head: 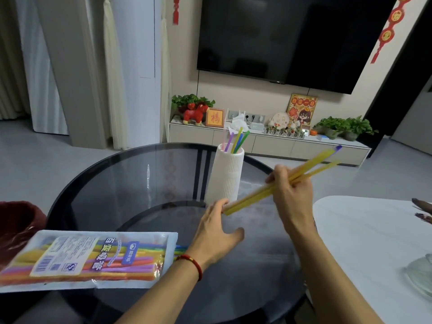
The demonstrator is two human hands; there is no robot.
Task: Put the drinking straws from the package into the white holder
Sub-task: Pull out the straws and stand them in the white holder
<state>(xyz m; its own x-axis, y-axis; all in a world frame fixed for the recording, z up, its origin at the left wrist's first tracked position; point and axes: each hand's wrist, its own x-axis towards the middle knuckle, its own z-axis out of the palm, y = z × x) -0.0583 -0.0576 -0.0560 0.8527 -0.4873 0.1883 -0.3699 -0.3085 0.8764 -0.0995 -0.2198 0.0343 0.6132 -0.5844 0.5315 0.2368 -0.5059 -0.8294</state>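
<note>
A white ribbed holder [226,175] stands upright on the round glass table [121,183], with several coloured straws [236,141] sticking out of its top. My right hand [292,192] grips a small bunch of yellow straws [311,166] with a purple one among them, slanted up to the right, just right of the holder. My left hand [219,230] touches the bunch's lower end with its fingertips, fingers spread. The straw package [88,260], flat and see-through with many coloured straws inside, lies at the table's near left, its open end toward my left wrist.
A white table [364,242] adjoins on the right, with a glass dish [420,274] at its edge. A dark red bin [16,228] sits at the left. Beyond are a TV console [268,141] and a wall-mounted screen [280,38].
</note>
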